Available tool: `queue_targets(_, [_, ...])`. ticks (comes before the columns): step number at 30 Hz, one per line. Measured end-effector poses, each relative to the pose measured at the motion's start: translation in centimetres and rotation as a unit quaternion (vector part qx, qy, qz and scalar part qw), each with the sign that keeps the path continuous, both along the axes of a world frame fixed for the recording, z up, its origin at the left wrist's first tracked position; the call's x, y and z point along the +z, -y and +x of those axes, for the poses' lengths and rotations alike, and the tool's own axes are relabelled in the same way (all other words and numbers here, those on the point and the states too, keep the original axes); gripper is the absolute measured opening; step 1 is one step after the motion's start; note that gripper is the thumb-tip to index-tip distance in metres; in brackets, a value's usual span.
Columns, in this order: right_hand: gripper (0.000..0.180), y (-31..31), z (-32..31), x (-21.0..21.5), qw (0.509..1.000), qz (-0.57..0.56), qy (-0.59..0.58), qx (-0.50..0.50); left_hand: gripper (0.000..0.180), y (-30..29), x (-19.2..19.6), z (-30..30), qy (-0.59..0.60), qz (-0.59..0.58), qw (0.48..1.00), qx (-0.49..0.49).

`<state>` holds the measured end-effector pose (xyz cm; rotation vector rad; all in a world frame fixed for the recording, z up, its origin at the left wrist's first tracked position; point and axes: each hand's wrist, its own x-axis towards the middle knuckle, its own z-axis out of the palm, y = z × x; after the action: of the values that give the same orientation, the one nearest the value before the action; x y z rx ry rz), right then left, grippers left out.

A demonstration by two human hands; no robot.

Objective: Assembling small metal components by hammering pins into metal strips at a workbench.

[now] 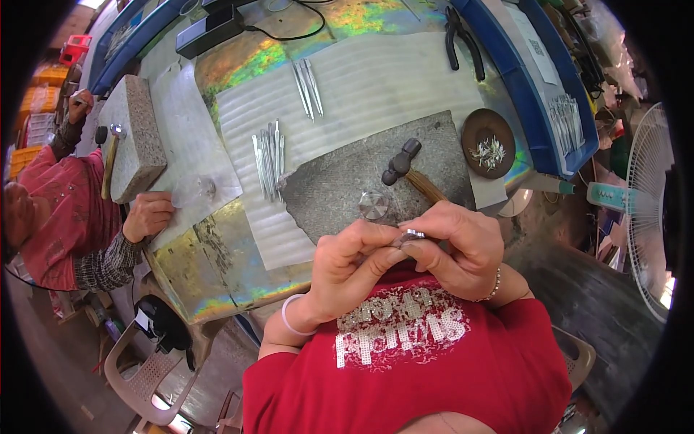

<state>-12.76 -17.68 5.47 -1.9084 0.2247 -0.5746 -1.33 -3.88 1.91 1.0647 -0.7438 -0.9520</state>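
Close to my chest, my left hand [359, 264] and my right hand [459, 249] pinch a small shiny metal piece [412, 235] between thumbs and fingertips. Its exact kind is mostly covered by my fingers. Just beyond them a grey stone slab [325, 181] carries a round metal disc [374, 205] and a hammer [400, 165] with a dark head and wooden handle. Right of the slab, a brown round dish [478, 123] holds small silvery slivers [488, 153]. Slim metal rods [269, 159] lie in a bunch left of the slab, and several more metal rods [308, 88] lie farther off.
Black-handled pliers [463, 43] lie at the far right by a blue tray [517, 94]. A fan [647, 206] stands right of the table. At left, a co-worker [65, 224] sits by a stone block [134, 137] with a hammer [110, 163]. A black box with a cable [210, 32] is at the back.
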Motion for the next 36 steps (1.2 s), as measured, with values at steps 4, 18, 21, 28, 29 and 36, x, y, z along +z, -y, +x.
queue_targets(4, [0.019,0.1,0.0,0.0,1.000,-0.022,0.014,0.005,0.016,0.1,-0.1,0.0,0.023,-0.018,1.000,-0.002])
queue_targets(18, [0.011,0.2,0.5,-0.1,0.924,0.344,-0.170,-0.018,0.012,0.1,0.2,0.1,-0.035,0.113,0.990,-0.072])
queue_targets(21, [0.013,0.5,1.1,-0.6,0.895,0.418,-0.154,-0.037,0.016,0.4,1.3,1.2,-0.076,0.142,0.979,-0.125])
queue_targets(28, [0.015,0.9,1.4,-1.4,0.857,0.497,-0.129,-0.053,0.021,1.8,2.7,2.6,-0.087,0.204,0.957,-0.187])
queue_targets(29, [0.015,0.8,1.3,-1.4,0.858,0.495,-0.125,-0.057,0.021,1.9,2.9,2.7,-0.091,0.215,0.952,-0.197])
queue_targets(36, [0.016,0.3,0.8,-1.8,0.836,0.533,-0.110,-0.074,0.023,2.6,3.6,2.9,-0.113,0.258,0.933,-0.223])
